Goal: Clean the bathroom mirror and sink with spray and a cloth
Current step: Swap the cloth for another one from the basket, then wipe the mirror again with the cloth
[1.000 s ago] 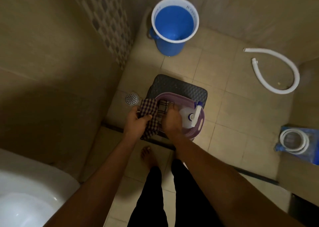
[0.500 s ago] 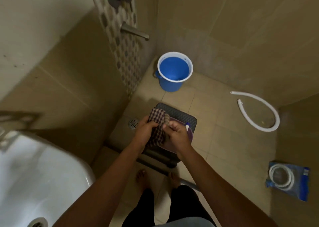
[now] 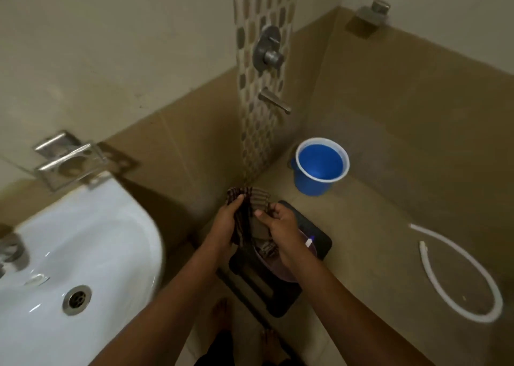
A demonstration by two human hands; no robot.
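Cloth (image 3: 254,212) gripped by left hand (image 3: 226,221) & right hand (image 3: 281,226).

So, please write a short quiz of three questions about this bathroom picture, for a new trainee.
1. True or false: both hands grip the checked cloth.
2. On which side of the picture is the white sink? A) left B) right C) it is not visible
3. Fill in: the blue bucket stands on the floor under the wall ____.

Key
1. True: left hand and right hand both hold it.
2. A
3. spout
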